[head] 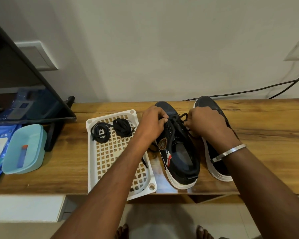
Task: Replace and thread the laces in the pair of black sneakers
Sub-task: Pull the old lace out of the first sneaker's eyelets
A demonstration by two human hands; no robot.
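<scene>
- While both black white-soled sneakers stand on the long wooden bench, keep the left one steady
- Left hand and right hand each pinch its black lace; draw evenly
- Two coiled black spare laces wait in the white perforated tray

The table was wood-grained with a warm brown, slightly glossy finish that caught reflections near its front edge. On it, left of the sneakers, the white tray looked like smooth moulded plastic pierced with square holes. The coiled laces in it were matt black woven cord. The sneakers showed matt black cloth uppers, a stitched emblem and smooth white rubbery soles. Far left of the tray, the teal box was satin-smooth plastic. A bangle on the right wrist shone like polished metal.
</scene>
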